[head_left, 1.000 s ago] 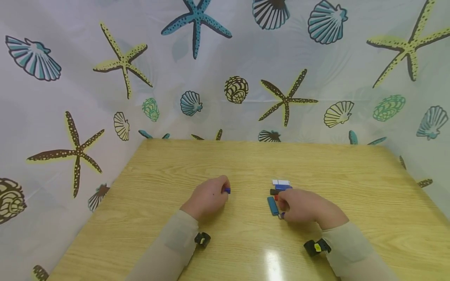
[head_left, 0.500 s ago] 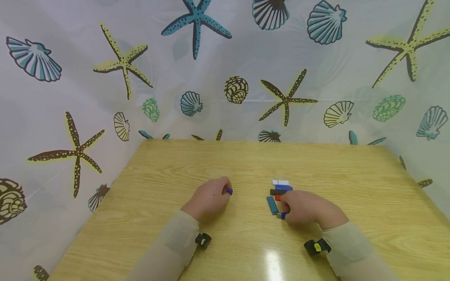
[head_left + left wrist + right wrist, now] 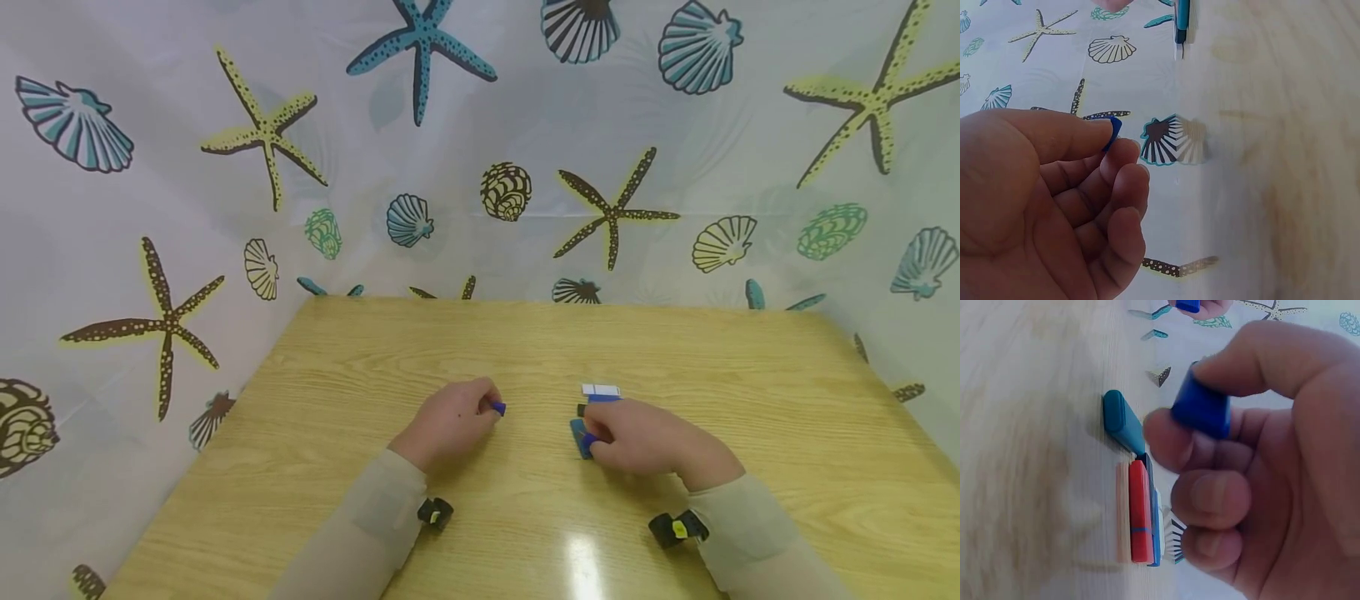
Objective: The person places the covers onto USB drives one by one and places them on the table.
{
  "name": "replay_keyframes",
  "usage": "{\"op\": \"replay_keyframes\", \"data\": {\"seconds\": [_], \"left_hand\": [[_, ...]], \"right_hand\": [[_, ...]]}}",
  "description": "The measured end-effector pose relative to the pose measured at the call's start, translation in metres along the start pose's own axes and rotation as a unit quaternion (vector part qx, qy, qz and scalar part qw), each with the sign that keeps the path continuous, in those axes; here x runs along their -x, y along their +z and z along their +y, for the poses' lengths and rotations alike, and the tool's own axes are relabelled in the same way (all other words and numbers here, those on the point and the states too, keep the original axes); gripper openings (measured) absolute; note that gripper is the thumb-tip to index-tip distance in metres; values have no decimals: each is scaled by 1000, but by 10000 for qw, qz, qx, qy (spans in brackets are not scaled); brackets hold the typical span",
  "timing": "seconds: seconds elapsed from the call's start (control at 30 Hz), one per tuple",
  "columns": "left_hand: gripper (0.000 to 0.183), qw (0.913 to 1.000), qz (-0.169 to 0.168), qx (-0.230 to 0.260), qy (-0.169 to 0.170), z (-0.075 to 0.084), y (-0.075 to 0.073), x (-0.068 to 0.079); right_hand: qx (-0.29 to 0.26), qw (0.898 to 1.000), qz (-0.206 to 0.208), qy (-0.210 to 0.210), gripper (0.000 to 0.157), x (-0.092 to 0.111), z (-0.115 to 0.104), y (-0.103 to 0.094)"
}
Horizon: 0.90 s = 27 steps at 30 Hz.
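Note:
In the head view my left hand point(image 3: 453, 421) pinches a small blue cap point(image 3: 498, 408) between thumb and index finger; the left wrist view shows only a bit of the cap point(image 3: 1114, 131). To the right, my right hand point(image 3: 637, 435) holds a blue USB stick point(image 3: 589, 444) by thumb and fingertips. Seen by the right wrist camera, the USB stick point(image 3: 1200, 407) is raised off the table, its far end hidden. Behind and below it lie a teal stick point(image 3: 1121, 422) and a red stick point(image 3: 1140, 512) with a dark band, side by side with others.
A white stick point(image 3: 601, 389) and a blue one point(image 3: 603, 398) lie just beyond my right hand, with a black one point(image 3: 581, 410) partly covered by it. The wooden table point(image 3: 420, 342) is bounded by a shell-and-starfish cloth point(image 3: 465, 250) behind and on both sides.
My right hand has lifted the blue USB stick and shifted left, over the teal stick, covering the red one in the head view. My left hand has moved slightly right with the cap.

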<state>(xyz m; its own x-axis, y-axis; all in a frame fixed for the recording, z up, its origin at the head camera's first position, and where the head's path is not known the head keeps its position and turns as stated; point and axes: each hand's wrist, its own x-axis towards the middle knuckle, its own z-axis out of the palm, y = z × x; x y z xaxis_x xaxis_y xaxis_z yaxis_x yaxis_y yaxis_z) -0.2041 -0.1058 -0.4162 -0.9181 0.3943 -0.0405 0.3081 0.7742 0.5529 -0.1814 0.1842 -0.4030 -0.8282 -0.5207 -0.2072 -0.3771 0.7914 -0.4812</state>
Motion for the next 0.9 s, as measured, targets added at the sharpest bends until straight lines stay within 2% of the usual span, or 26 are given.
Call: {"op": "replay_keyframes", "data": {"seconds": [0.1,0.37,0.6,0.9], "left_hand": [[11,10000,-8,67,-47,1,0,1],[12,9994,-91,319,-103,5,0,2],[11,9986,-207,479,60,6,-1,2],[7,9945,-526,832,368,15,-3,2]], "right_hand": [[-84,9997,92,-196,17,-2,0,1],[-36,9976,443,-527,3,-9,-2,5],[-85,9932,833,-814,3,-14,-8,7],[-312,9897,1043,-935,7,-12,-17,6]]}}
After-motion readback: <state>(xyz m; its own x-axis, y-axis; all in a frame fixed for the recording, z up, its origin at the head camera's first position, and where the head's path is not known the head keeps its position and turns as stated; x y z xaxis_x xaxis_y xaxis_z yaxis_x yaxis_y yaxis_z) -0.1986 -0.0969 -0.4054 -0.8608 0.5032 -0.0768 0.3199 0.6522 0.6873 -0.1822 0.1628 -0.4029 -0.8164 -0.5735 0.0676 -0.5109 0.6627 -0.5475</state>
